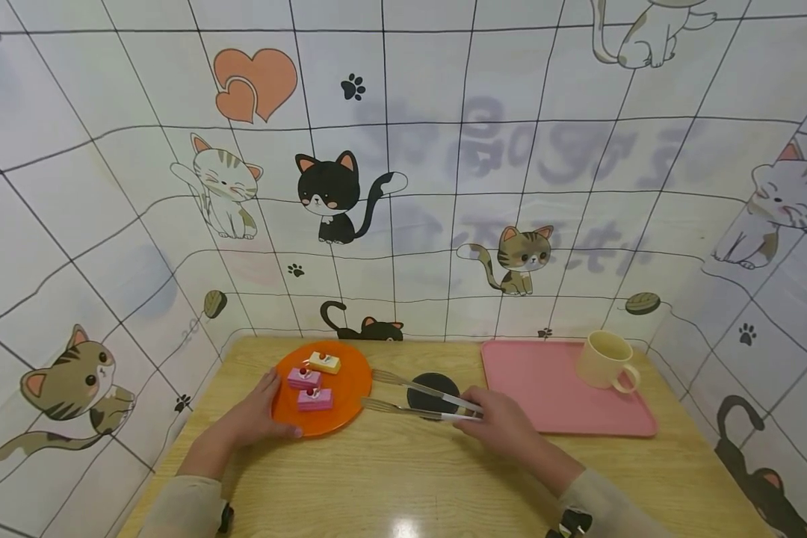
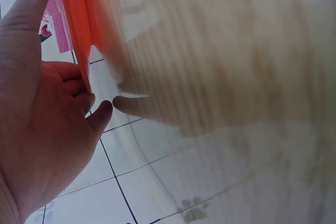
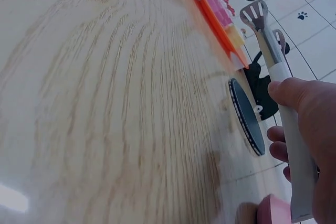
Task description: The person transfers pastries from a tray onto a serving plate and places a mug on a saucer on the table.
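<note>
My left hand holds the left rim of an orange plate, thumb along its front edge and fingers at its far left side. On the plate are two pink toy cake slices and one yellow toy cake slice, each with a red topping. My right hand grips white-handled metal tongs, their two arms spread apart. The slotted ends point left toward the plate's right rim, with nothing between them. Below the tongs lies a round black coaster.
A pink tray lies at the right back of the wooden table. A pale yellow mug stands on it, handle toward the front right. A cat-printed tiled sheet walls in the table's back and sides.
</note>
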Demonstrator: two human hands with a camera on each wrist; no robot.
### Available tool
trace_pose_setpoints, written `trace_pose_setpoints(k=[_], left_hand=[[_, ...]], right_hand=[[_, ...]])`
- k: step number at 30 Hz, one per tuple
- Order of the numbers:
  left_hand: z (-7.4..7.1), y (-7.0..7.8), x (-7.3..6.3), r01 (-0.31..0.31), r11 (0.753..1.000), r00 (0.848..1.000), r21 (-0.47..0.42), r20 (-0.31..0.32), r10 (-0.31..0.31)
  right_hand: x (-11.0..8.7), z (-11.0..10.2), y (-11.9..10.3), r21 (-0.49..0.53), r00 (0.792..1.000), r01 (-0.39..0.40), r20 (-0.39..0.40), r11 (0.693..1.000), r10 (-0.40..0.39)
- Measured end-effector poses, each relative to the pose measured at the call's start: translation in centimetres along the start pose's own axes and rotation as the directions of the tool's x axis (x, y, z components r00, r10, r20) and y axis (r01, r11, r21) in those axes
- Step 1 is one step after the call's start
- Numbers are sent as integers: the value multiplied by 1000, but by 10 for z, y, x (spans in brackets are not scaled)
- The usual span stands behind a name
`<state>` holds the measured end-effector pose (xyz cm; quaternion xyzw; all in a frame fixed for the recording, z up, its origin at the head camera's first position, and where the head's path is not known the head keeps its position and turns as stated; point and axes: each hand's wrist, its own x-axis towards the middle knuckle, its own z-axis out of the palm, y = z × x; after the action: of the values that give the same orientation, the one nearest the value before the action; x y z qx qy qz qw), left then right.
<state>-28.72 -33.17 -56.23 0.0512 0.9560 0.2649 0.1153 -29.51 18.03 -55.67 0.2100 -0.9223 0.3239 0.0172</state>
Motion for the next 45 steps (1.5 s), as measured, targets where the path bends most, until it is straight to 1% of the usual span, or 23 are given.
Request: trace_pose_setpoints(k=[3, 6, 13, 17, 20, 24, 26, 28, 35, 42, 45], left_hand=[[1, 1, -1, -3, 1000, 1000, -3, 2, 3], [1, 1, -1, 0, 1000, 1000, -2, 0, 0], [2, -1, 0, 1, 1000, 1000, 9, -2, -1], [0, -1, 0, -16, 1000, 1000, 13, -9, 16], [0, 0, -1, -31, 999, 999, 15, -15, 31], [0, 1, -1, -30, 999, 999, 11, -12, 30], [0, 1, -1, -28, 1000, 1000, 13, -12, 28], [0, 1, -1, -26, 1000, 1000, 14, -11, 26], [0, 1, 1, -21, 1000, 1000, 10, -10, 21], [0, 0, 1, -15, 1000, 1000, 3, 1, 15], [0, 1, 0, -22, 1000, 1000, 5, -1, 22]], right_hand=[[-6, -4, 8, 18, 1000, 3, 14, 1000, -3], [-12, -10, 15, 41, 999, 21, 27, 999, -22], [-27, -22, 32, 52, 995, 94, -20, 994, -93], [-34, -30, 40, 67, 990, 139, -44, 988, -136], [-40, -37, 44, 89, 988, 147, -56, 985, -142], [-49, -48, 50, 95, 991, 122, -63, 988, -116], [-54, -52, 55, 86, 991, 121, -69, 989, -115], [-59, -56, 60, 85, 989, 135, -79, 987, -128], [-77, -70, 79, 28, 972, 207, -120, 978, -203], [-89, -82, 89, 65, 970, 219, -126, 974, -210], [-93, -85, 93, 69, 968, 226, -122, 972, -217]])
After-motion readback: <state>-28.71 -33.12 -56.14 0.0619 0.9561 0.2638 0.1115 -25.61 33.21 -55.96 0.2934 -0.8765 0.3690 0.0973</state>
